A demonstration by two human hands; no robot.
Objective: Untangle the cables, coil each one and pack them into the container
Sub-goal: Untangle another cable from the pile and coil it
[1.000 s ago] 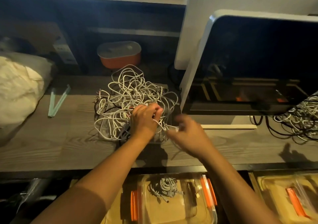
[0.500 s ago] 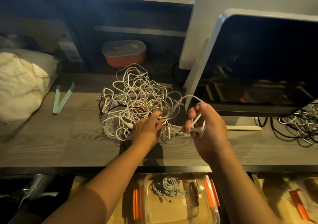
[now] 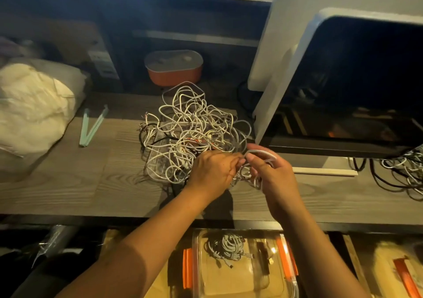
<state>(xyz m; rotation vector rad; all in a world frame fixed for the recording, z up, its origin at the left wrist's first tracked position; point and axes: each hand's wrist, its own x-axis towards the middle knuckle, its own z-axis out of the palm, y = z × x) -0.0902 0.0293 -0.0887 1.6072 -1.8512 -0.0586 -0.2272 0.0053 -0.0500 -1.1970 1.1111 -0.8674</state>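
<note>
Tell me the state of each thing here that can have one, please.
cable pile, tangled, lying on the desk.
white cable, looped over the right hand's fingers, running into the pile.
left hand, pinching a strand at the pile's edge.
right hand, gripping the white cable.
clear container, holding one coiled bundle.
orange box, lid on.

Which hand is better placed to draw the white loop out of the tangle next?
Right. The right hand pinches the white loop beside the tangle; the left hand grips strands at its edge, probably better for steadying.
</note>
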